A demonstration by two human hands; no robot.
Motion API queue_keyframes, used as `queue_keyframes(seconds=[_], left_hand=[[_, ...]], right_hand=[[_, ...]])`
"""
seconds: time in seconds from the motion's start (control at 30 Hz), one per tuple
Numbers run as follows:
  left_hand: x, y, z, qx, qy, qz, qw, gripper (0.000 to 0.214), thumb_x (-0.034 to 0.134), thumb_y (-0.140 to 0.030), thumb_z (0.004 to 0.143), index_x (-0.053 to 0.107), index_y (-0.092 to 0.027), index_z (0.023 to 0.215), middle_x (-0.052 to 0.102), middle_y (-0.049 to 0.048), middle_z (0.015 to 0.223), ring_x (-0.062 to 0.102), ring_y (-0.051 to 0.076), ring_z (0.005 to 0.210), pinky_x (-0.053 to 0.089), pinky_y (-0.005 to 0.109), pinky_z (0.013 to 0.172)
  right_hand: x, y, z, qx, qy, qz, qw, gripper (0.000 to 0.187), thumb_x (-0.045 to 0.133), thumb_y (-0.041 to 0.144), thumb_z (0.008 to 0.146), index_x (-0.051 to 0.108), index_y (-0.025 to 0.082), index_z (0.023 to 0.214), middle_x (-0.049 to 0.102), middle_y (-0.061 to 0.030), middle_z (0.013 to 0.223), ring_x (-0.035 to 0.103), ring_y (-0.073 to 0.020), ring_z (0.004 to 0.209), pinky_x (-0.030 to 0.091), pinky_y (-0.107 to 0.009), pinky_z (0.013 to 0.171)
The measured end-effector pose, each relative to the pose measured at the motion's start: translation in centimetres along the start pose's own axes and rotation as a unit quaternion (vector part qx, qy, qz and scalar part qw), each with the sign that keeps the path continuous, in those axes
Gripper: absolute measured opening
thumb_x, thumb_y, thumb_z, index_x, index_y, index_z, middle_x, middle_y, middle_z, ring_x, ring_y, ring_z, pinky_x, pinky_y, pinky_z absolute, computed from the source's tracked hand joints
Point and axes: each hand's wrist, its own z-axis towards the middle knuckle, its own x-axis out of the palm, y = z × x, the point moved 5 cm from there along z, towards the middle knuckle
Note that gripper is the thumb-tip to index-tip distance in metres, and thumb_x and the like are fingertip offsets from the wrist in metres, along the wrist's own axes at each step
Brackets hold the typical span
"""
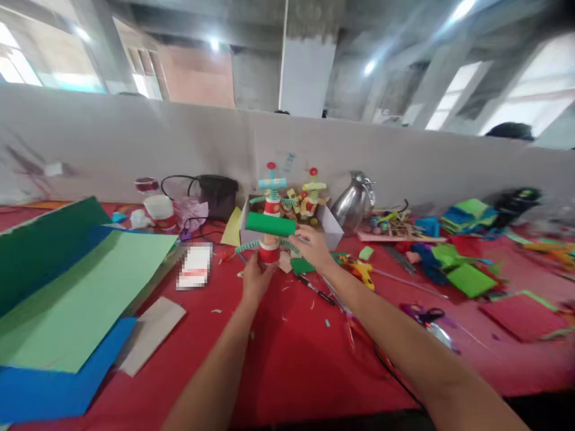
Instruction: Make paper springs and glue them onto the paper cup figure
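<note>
In the head view my left hand [257,281] is closed around the lower part of a paper doll [269,254] with a red-and-white body and pale green springy paper arms. A green paper roll [271,224] lies crosswise over the top of the doll. My right hand [312,244] pinches the right end of this roll; whether the roll is fixed to the doll I cannot tell. Just behind, a white box [335,230] holds several similar figures, among them one with a light blue roll [272,184] and one with a yellow roll [313,187].
Large green sheets [90,299] and a beige piece [153,335] lie at left on the red table [287,383]. A black marker [317,289], a yellow glue gun [362,272] and scissors [433,323] are to the right. A metal jug [353,203] stands by the white partition [215,134].
</note>
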Motion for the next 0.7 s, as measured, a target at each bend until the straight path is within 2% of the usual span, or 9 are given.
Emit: queue_keyframes(seconds=[0.2,0.4,0.6,0.67,0.7], left_hand=[[0.0,-0.4,-0.3,0.012,0.003,0.009,1.000,0.052,0.073,-0.033,0.072,0.060,-0.016,0.119,0.070,0.0080,0.099,0.064,0.021,0.084,0.048,0.031,0.076],[-0.2,-0.8,-0.3,0.017,-0.003,0.018,1.000,0.054,0.073,-0.034,0.072,0.059,-0.015,0.121,0.069,0.0104,0.107,0.065,0.022,0.093,0.049,0.033,0.082],[-0.2,-0.6,-0.2,0.038,-0.005,0.027,0.999,0.057,0.073,-0.033,0.071,0.058,-0.016,0.123,0.067,0.0120,0.113,0.063,0.025,0.102,0.048,0.037,0.090],[-0.2,-0.4,-0.2,0.029,-0.008,0.030,0.999,0.057,0.073,-0.031,0.071,0.058,-0.016,0.123,0.067,0.0122,0.114,0.063,0.026,0.103,0.048,0.038,0.091],[-0.2,-0.3,-0.1,0.024,-0.008,0.031,0.999,0.057,0.073,-0.031,0.071,0.057,-0.017,0.124,0.067,0.0120,0.114,0.063,0.026,0.103,0.048,0.038,0.091]], right_hand=[[-0.8,0.6,0.2,0.068,-0.013,0.049,0.996,0.027,0.060,0.047,0.077,0.066,0.021,0.078,0.068,-0.0039,0.096,0.060,-0.0222,0.093,0.042,-0.032,0.081],[-0.7,0.4,-0.5,0.150,-0.023,0.114,0.982,0.030,0.061,0.049,0.076,0.067,0.020,0.084,0.068,-0.0021,0.090,0.059,-0.0208,0.087,0.042,-0.031,0.078],[-0.8,-0.2,-0.2,0.166,-0.039,0.115,0.979,0.028,0.060,0.046,0.076,0.066,0.020,0.086,0.068,-0.0030,0.094,0.058,-0.0216,0.092,0.042,-0.033,0.082],[-1.4,0.2,-0.5,0.152,-0.073,0.101,0.980,0.028,0.061,0.043,0.076,0.067,0.020,0.092,0.068,-0.0043,0.099,0.058,-0.0220,0.095,0.042,-0.033,0.083],[-1.8,0.5,-1.0,0.141,-0.110,0.093,0.979,0.028,0.060,0.041,0.077,0.066,0.020,0.094,0.067,-0.0047,0.100,0.058,-0.0219,0.097,0.043,-0.033,0.083]])
